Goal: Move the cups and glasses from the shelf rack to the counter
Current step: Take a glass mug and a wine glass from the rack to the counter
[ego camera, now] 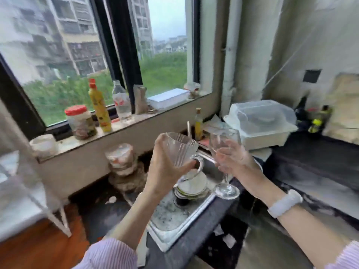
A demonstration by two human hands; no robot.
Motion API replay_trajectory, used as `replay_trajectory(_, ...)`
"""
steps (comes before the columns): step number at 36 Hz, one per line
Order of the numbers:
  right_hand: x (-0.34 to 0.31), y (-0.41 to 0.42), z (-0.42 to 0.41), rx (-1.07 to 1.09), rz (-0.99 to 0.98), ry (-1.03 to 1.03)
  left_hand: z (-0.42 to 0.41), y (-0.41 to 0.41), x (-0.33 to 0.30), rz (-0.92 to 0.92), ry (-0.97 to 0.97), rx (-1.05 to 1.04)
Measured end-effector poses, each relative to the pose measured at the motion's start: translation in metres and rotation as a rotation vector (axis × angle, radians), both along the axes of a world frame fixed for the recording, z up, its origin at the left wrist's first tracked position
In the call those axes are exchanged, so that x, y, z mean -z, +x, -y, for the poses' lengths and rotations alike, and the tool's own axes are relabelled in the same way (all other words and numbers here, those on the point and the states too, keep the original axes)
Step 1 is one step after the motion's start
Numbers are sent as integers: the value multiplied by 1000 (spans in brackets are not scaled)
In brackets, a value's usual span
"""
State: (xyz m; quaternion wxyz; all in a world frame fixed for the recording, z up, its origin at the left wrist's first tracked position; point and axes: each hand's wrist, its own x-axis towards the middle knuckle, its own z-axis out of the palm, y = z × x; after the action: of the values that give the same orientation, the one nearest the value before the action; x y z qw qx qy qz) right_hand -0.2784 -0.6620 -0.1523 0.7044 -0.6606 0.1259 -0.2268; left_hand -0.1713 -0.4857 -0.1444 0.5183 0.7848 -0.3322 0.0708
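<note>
My left hand (165, 167) grips a clear ribbed glass mug (179, 149) with a curved handle, held tilted in the air above the sink. My right hand (236, 161) holds a clear wine glass (223, 141) by the bowl and stem, its round foot (227, 191) hanging over the sink's right edge. The two glasses are side by side, a little apart. The white shelf rack (25, 191) stands at the far left, blurred. The dark counter (310, 166) stretches to the right.
A steel sink (171, 214) below my hands holds stacked dishes (192, 186). Bottles and a red-lidded jar (80, 122) line the windowsill. A plastic lidded box (262, 121) sits on the counter at the back. A small oil bottle (198, 124) stands behind the sink.
</note>
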Motion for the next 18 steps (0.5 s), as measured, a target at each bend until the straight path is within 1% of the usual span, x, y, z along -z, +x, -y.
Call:
replay_trajectory(4, 20, -65, 68, 196, -20, 30, 93, -35, 18, -37, 47, 156)
replay_trajectory(8, 38, -129, 133, 392, -72, 14, 184, -70, 39, -11, 56, 332)
replay_trajectory(12, 56, -188, 191, 596, -106, 12, 274, -106, 57, 6, 24, 530)
replay_trajectory(18, 77, -251, 277, 815, -179, 33, 406, -155, 85, -24, 41, 781)
